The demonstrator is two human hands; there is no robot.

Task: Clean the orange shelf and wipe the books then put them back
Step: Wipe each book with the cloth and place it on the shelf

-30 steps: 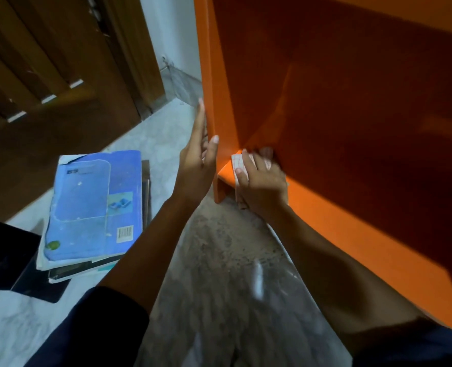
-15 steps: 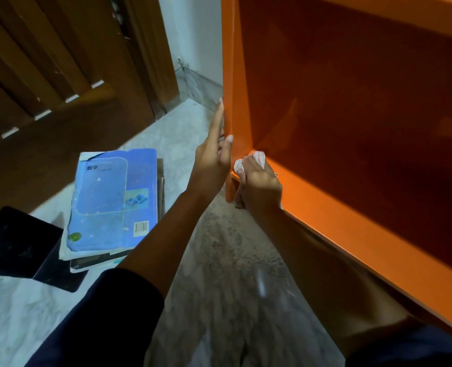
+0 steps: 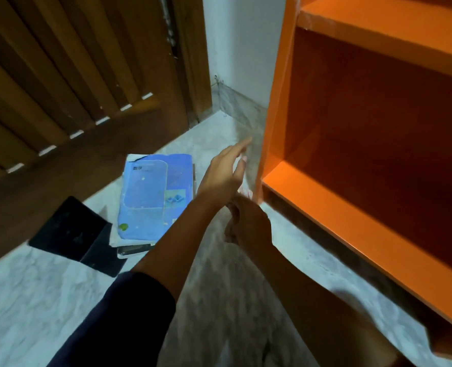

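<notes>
head view: the orange shelf [image 3: 325, 229] fills the three o'clock side of the picture. its lower compartment is bare, which fits books cleared out so the boards can be wiped. the left hand [image 3: 223, 172] hangs near the centre with its fingers straight and loose, holding nothing. it is just clear of the shelf's side panel at its two o'clock, and i judge it is kept free to steady the shelf or to reach for a book. the right hand [image 3: 248, 223], at the left hand's five o'clock, is curled round a pale cloth [image 3: 245, 193]. only a scrap of the cloth shows above the knuckles, beside the shelf's lower front corner, and blur hides the finer grip. the books [image 3: 153, 197] lie in a flat stack on the floor at nine o'clock of the hands, blue cover uppermost. they are out of the shelf but in easy reach, likely waiting for their own wipe. a flat black thing [image 3: 71, 234] lies at the stack's eight o'clock; i cannot tell what it is.

the marble floor [image 3: 34, 300] is pale and grey-veined, and looks dusty near the shelf's foot. a slatted wooden door [image 3: 60, 88] stands at ten o'clock, and a white wall [image 3: 235, 49] with a stone skirting at twelve.
</notes>
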